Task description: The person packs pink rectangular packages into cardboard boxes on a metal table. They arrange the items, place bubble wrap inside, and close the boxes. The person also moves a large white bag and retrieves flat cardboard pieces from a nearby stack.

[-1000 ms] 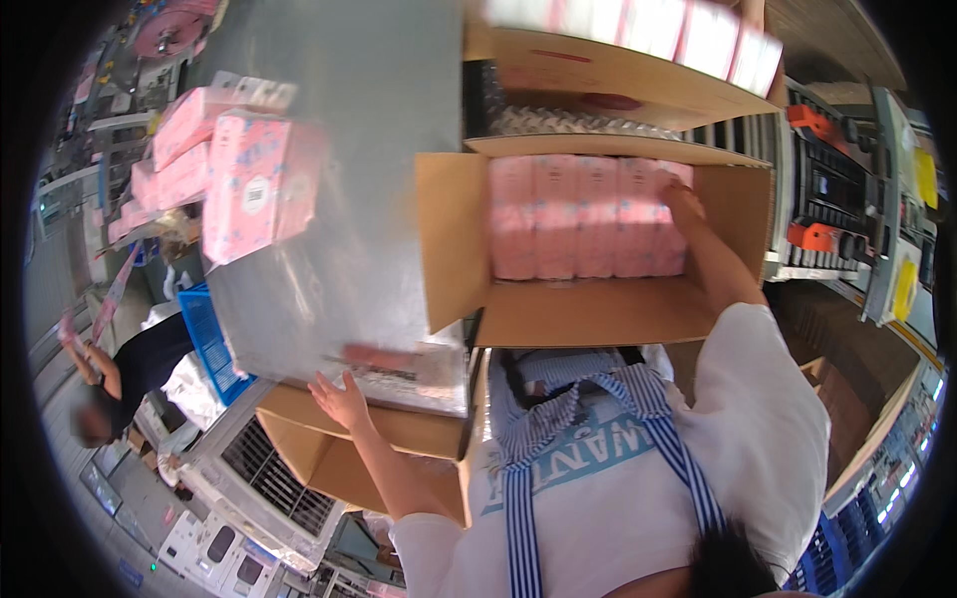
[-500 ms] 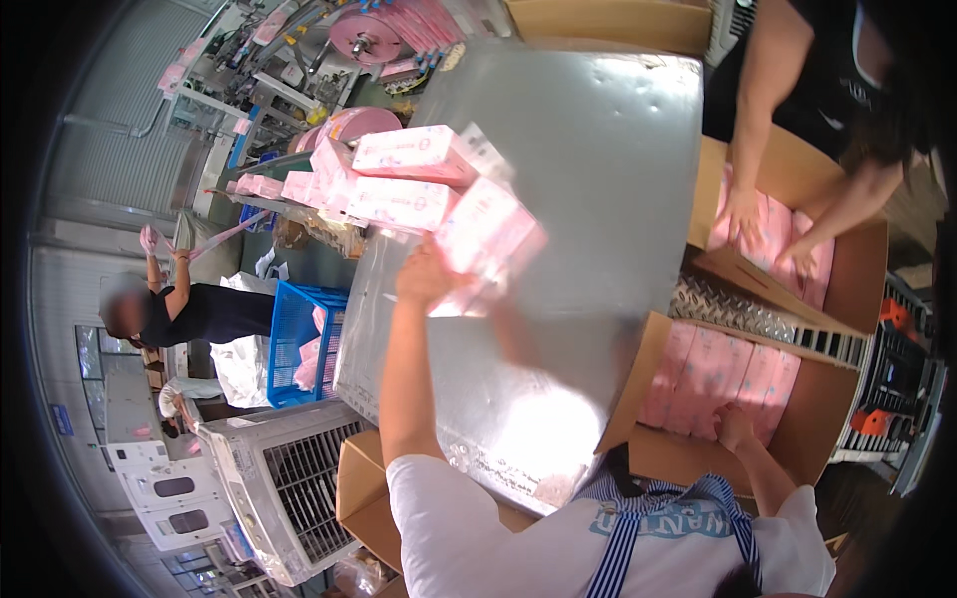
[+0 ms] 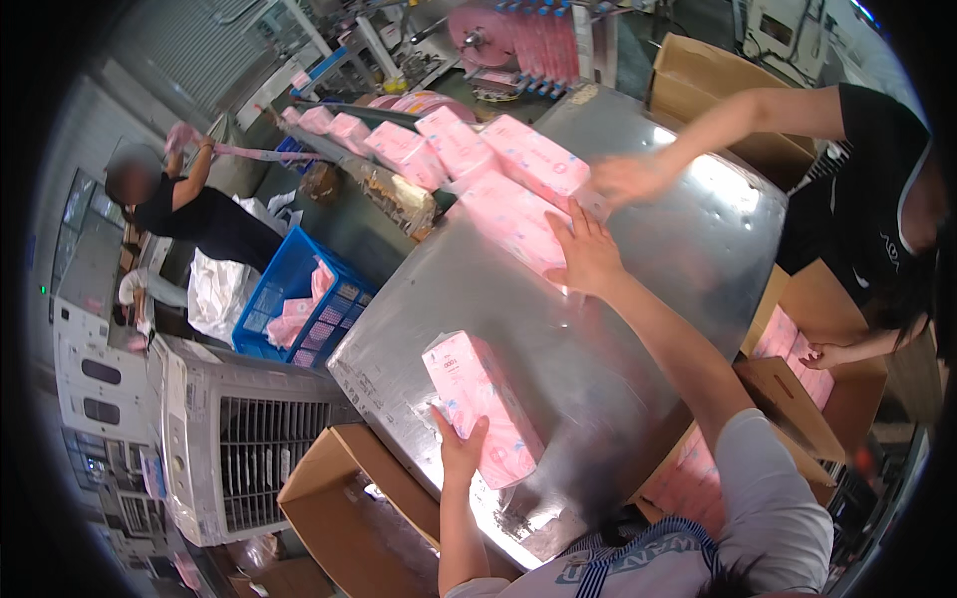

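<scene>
My left hand (image 3: 461,450) grips the side of a pink, soft, brick-shaped pack (image 3: 480,399), tilted on the near part of the metal table (image 3: 399,344); some of its fingers are hidden. Farther off, my right hand (image 3: 590,251) spans the near end of another pink pack (image 3: 508,221), thumb on one side and fingers spread over the other. Behind that pack more pink packs (image 3: 454,140) crowd together at the table's far edge. A co-worker's hand (image 3: 630,181), smeared by motion, is at the end of the neighbouring pack (image 3: 538,154).
Cartons holding pink packs stand at the right, one beside the co-worker (image 3: 832,319) and one partly behind my right arm. An open carton (image 3: 349,498) is at the lower left. Beyond it are a grey air cooler (image 3: 234,439) and a blue crate (image 3: 299,289); another person stands farther left.
My left hand has come nearer with a pack. My right hand has left the right-hand carton for the far packs. One co-worker hand has moved from the carton to the packs. The view has turned.
</scene>
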`<state>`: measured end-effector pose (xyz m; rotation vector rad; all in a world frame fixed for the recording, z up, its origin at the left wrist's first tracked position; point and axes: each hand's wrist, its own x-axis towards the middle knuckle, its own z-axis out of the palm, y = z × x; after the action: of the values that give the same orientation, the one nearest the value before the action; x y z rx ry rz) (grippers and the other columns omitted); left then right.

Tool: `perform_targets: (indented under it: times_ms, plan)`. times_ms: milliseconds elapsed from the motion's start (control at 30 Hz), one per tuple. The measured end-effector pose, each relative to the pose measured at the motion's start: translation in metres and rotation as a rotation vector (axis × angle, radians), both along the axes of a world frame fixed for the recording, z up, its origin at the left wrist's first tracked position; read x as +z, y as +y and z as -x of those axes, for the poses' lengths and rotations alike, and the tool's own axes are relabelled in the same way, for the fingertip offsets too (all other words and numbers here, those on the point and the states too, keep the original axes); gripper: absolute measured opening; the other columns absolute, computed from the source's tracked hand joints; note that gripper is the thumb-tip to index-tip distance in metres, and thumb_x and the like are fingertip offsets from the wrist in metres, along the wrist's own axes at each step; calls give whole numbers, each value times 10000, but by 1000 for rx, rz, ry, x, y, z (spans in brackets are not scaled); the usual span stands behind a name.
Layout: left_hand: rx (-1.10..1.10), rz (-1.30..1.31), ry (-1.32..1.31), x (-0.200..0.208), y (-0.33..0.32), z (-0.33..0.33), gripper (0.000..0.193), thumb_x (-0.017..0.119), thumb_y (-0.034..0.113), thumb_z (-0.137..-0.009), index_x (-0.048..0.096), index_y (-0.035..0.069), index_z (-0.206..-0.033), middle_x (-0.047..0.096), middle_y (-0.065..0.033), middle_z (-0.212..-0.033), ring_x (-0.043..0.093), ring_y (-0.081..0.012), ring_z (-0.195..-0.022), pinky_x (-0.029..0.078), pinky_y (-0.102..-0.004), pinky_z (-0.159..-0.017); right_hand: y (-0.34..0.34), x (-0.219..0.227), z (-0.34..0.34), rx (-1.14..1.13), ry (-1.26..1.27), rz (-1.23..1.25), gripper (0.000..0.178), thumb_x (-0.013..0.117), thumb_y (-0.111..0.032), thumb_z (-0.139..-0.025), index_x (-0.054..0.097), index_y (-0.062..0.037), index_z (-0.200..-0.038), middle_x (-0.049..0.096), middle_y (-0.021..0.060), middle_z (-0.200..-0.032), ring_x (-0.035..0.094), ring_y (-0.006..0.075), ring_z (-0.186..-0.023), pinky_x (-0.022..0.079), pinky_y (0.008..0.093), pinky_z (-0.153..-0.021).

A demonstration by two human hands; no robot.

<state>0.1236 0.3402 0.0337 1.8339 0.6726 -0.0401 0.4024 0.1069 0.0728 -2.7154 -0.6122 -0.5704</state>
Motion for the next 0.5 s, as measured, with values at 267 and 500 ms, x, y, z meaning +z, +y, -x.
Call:
perform_targets:
  times_ms: [267,500]
  plan:
    - [-28,297,-136,-14,6,6,785,635,152,-895,126,-4,-1471,464,-152,-1337,463,-207,-1205,376,-313,-1011,19,2,140,500,517,213,955,725,-406,-710,245,-53,-1457,459,232,-1154,494,377,-1112,459,488,-885]
    - [138,504,-26,-10,-11,3,705,637,90,-875,227,-11,-1439,486,-140,-1305,496,-200,-1151,405,-319,-979,12,-41,114,466,1159,-480,926,692,-370,-784,198,76,-1427,326,285,-1425,345,363,-1319,250,420,-1096]
